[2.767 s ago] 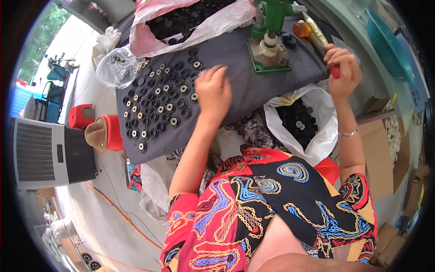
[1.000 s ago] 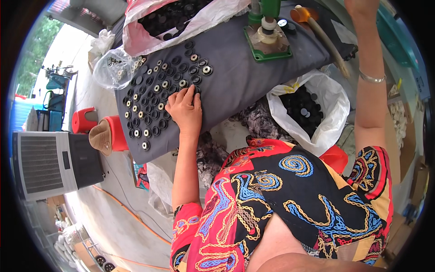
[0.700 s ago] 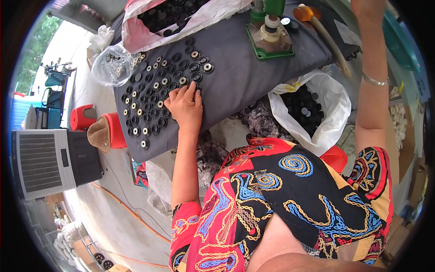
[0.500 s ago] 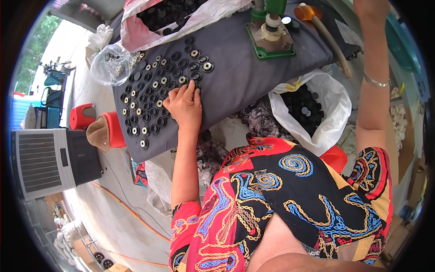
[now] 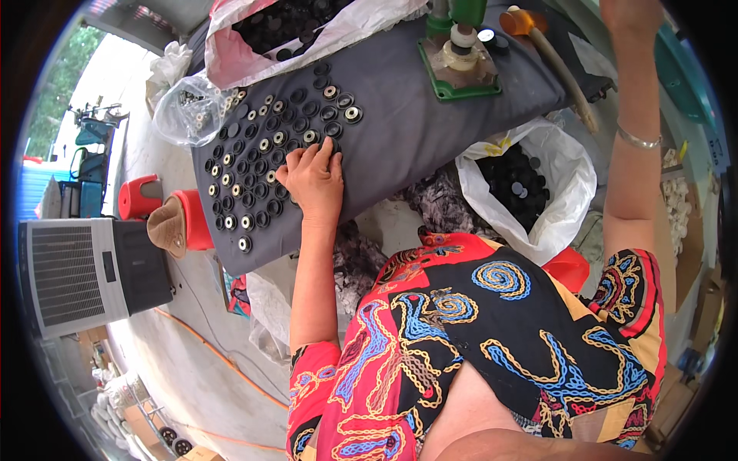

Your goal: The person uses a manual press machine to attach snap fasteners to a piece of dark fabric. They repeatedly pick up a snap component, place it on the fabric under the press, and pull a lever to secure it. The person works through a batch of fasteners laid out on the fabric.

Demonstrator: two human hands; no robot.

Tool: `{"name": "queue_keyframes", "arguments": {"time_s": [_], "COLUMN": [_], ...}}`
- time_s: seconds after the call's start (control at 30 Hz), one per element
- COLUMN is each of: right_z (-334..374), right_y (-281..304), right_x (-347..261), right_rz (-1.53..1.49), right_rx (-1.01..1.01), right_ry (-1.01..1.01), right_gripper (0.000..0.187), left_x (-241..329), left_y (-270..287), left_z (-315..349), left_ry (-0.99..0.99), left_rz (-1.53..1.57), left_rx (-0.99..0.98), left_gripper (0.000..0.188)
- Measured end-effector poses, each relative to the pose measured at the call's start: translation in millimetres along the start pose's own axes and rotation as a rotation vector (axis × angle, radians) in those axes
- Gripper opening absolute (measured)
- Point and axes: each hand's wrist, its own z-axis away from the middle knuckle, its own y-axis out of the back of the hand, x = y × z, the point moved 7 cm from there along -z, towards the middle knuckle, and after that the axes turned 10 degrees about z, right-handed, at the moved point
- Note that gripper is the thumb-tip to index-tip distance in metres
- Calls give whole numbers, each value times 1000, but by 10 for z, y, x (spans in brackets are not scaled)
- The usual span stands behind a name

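My left hand (image 5: 315,183) is palm down at the right edge of a spread of small black round caps (image 5: 274,207) on a grey cloth-covered table (image 5: 392,142). Its fingers are bent, with thumb and index close together at a black cap that they partly cover. Pale metal ring inserts (image 5: 310,136) sit in several of the caps. High at the upper right, my right hand (image 5: 632,17) is raised with the arm stretched out. The picture's edge cuts it off, so its fingers are hidden.
A green press (image 5: 469,83) stands on the table, with an orange-headed mallet (image 5: 555,61) to its right. One white sack (image 5: 573,196) of black parts stands by my lap, another (image 5: 219,58) at the back. A clear plastic bag (image 5: 181,123) holds ring inserts.
Hardly anything differs. My left fingertips have shifted very slightly to the right over the caps; my right arm stays raised.
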Motion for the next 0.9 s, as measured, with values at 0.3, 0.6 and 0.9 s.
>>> {"name": "queue_keyframes", "arguments": {"time_s": [0.3, 0.6, 0.9], "right_z": [-103, -142, 12], "right_y": [53, -31, 51], "right_x": [89, 95, 30], "right_rz": [79, 163, 140], "right_rx": [-62, -48, -57], "right_ry": [-69, -79, -86], "right_gripper": [24, 26, 27], "left_x": [757, 1282, 1417], "left_y": [-327, -1230, -1508], "left_z": [-577, -1291, -1431], "left_ry": [14, -19, 43], "left_rz": [503, 564, 663], "left_rx": [38, -25, -51], "left_gripper": [42, 56, 65]}}
